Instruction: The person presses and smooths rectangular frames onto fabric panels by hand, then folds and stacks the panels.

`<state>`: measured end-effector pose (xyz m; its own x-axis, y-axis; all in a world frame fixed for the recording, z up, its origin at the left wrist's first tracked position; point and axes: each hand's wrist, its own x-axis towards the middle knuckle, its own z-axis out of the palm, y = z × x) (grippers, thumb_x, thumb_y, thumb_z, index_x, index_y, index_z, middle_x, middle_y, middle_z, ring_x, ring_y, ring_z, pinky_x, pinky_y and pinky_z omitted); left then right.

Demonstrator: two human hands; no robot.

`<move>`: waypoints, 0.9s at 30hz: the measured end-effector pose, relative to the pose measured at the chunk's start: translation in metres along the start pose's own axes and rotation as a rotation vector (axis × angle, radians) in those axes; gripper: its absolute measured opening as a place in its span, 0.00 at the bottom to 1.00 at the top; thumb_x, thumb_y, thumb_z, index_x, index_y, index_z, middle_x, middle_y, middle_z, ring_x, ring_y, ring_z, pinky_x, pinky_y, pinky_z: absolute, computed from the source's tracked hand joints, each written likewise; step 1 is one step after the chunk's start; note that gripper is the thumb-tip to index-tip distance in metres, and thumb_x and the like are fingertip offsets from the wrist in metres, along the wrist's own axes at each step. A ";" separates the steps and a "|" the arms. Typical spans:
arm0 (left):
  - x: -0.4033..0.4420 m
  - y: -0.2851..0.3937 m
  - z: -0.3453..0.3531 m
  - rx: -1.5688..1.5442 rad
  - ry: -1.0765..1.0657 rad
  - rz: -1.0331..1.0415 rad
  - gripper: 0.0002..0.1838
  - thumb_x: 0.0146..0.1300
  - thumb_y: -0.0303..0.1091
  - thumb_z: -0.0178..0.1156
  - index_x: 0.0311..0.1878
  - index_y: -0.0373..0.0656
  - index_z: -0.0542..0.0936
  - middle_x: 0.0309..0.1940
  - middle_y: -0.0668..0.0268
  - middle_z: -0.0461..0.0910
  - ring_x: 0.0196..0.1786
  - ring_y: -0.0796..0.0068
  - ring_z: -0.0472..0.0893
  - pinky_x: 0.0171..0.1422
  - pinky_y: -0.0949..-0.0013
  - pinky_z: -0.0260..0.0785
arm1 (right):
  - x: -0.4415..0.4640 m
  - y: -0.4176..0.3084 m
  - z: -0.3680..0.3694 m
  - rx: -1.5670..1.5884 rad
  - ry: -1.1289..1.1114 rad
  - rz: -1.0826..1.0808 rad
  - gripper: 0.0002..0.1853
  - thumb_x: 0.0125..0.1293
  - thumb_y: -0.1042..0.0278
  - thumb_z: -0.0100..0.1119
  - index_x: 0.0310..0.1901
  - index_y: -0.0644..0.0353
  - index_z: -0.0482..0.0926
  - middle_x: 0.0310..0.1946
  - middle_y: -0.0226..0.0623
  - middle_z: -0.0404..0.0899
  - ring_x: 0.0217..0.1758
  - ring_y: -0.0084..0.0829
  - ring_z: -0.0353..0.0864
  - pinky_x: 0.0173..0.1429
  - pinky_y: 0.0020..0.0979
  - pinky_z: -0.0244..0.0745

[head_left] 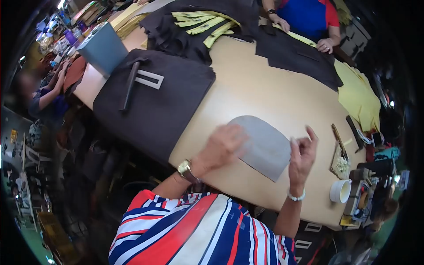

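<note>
A grey piece of sheet material [263, 145] with one rounded end lies flat on the pale table [234, 84]. My left hand [224, 145], smeared by motion, is over the left edge of this piece, and its fingers cannot be made out clearly. At the piece's right edge, my right hand [303, 152] is raised with its index finger pointing up and its other fingers partly bent; nothing shows in it. Left of my hands lies a large dark sheet [176, 97], bearing a dark-handled tool [129, 86] and a pale rectangular frame [150, 78].
Across the table, a person's hands [325, 45] touch a dark piece with a yellow strip. A grey-blue box [102, 48] stands at the upper left. On the right are a white cup [340, 191], yellow sheets [357, 95] and tools. Another person is at the far left.
</note>
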<state>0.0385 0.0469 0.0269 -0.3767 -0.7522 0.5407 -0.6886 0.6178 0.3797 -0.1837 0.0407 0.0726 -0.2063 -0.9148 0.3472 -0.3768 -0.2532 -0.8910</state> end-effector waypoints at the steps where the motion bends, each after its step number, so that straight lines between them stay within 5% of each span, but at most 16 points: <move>1: 0.002 -0.016 -0.011 0.062 0.074 -0.054 0.16 0.51 0.35 0.63 0.44 0.39 0.78 0.46 0.55 0.76 0.51 0.55 0.74 0.54 0.58 0.67 | 0.007 -0.010 0.016 -0.031 -0.093 0.000 0.19 0.61 0.77 0.55 0.55 0.66 0.68 0.21 0.27 0.66 0.24 0.16 0.64 0.30 0.19 0.62; 6: -0.005 -0.076 -0.051 0.438 0.228 -0.423 0.19 0.52 0.38 0.63 0.46 0.37 0.77 0.47 0.56 0.76 0.50 0.58 0.74 0.52 0.59 0.67 | 0.027 -0.032 0.099 0.197 -0.401 0.112 0.19 0.60 0.76 0.57 0.54 0.65 0.70 0.17 0.27 0.66 0.24 0.15 0.66 0.30 0.19 0.63; 9: -0.014 -0.092 -0.051 0.356 0.217 -0.551 0.19 0.54 0.39 0.62 0.45 0.36 0.78 0.46 0.56 0.76 0.50 0.58 0.74 0.51 0.59 0.67 | 0.038 -0.026 0.149 0.309 -0.396 0.031 0.22 0.59 0.77 0.57 0.56 0.68 0.68 0.20 0.27 0.66 0.25 0.15 0.66 0.30 0.19 0.63; 21: -0.013 -0.094 -0.048 0.456 0.212 -0.527 0.13 0.56 0.35 0.60 0.41 0.37 0.80 0.45 0.58 0.78 0.49 0.62 0.75 0.49 0.61 0.69 | 0.044 -0.031 0.207 0.442 -0.554 0.265 0.18 0.65 0.74 0.49 0.56 0.70 0.67 0.14 0.24 0.67 0.20 0.15 0.68 0.26 0.20 0.64; 27: -0.009 -0.097 -0.050 0.441 0.243 -0.525 0.08 0.55 0.30 0.60 0.35 0.36 0.81 0.38 0.57 0.81 0.42 0.59 0.79 0.47 0.63 0.72 | 0.036 -0.029 0.231 0.597 -0.416 0.233 0.23 0.66 0.76 0.46 0.62 0.71 0.58 0.26 0.32 0.73 0.26 0.18 0.74 0.32 0.22 0.73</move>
<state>0.1398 0.0052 0.0219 0.1853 -0.8205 0.5408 -0.9456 0.0007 0.3252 0.0281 -0.0579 0.0434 0.1808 -0.9787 0.0975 0.2112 -0.0582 -0.9757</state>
